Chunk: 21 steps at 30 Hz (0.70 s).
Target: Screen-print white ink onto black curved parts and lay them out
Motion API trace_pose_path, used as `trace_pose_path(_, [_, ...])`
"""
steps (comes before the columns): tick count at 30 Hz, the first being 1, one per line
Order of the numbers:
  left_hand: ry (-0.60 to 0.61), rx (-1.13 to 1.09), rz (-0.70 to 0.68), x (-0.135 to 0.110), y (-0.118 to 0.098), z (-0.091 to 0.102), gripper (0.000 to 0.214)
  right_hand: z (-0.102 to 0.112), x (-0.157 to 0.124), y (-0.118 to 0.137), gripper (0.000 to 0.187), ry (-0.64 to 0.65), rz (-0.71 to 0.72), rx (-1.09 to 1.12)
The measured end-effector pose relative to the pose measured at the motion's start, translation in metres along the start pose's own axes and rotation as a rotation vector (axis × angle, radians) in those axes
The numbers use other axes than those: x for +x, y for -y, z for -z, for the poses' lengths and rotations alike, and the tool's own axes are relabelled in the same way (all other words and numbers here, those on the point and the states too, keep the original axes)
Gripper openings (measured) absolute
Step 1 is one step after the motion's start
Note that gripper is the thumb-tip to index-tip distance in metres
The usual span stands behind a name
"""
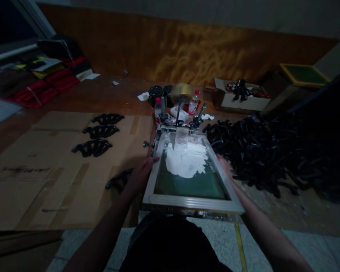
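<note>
Early going, by the look of it: only a few black pieces [96, 147] set out on the cardboard [45, 158] at left, against a large heap [257, 151] piled at right. Straight ahead, holding the printing frame [192, 202], smeared with white paste [187, 160]. Left hand [141, 172] with fingers curled over the left rail. Right hand [223, 166] lying along the right rail, grip too dim to tell.

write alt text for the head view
The left hand and right hand hold the sides of a framed screen with white ink on green mesh. Black parts lie on cardboard at left; a heap of them at right.
</note>
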<state>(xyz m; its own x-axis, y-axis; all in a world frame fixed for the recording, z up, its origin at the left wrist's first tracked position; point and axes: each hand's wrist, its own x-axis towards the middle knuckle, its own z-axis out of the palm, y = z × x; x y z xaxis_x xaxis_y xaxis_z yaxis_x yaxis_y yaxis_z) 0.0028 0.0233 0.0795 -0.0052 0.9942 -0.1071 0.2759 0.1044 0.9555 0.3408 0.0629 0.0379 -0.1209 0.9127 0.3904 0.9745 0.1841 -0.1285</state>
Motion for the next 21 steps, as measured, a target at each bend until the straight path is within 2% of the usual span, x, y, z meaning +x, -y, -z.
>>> trace_pose_path(2, [0.056,-0.010,0.104,-0.008,0.033,-0.008,0.066,0.007,0.019,-0.007,0.033,-0.044,-0.104,0.065])
trace_pose_path(3, [0.085,-0.020,0.148,-0.010,0.049,-0.013,0.073,0.009,0.030,-0.001,0.034,-0.053,-0.103,0.087])
trace_pose_path(4, [0.103,-0.025,0.179,-0.010,0.064,-0.018,0.080,0.011,0.041,0.009,0.045,-0.044,-0.082,0.120])
trace_pose_path(6, [0.124,-0.017,0.204,-0.006,0.088,-0.026,0.084,0.012,0.059,0.041,0.063,0.066,0.032,0.154])
trace_pose_path(8, [0.141,-0.016,0.201,0.000,0.103,-0.031,0.081,0.009,0.067,0.075,0.052,0.288,0.119,0.129])
trace_pose_path(10, [0.162,-0.029,0.204,0.004,0.110,-0.033,0.078,0.005,0.060,0.098,0.030,0.500,0.137,0.090])
trace_pose_path(12, [0.165,-0.033,0.214,0.005,0.111,-0.033,0.076,0.002,0.041,0.106,0.022,0.616,0.192,0.077])
trace_pose_path(15, [0.131,-0.010,0.213,0.003,0.107,-0.033,0.071,0.007,0.010,0.096,0.027,0.661,0.412,0.121])
trace_pose_path(18, [0.124,0.001,0.226,0.001,0.101,-0.033,0.068,0.016,0.002,0.082,0.026,0.723,0.600,0.203])
trace_pose_path(21, [0.115,0.019,0.212,0.000,0.096,-0.033,0.066,0.014,0.009,0.081,0.017,0.671,0.553,0.248])
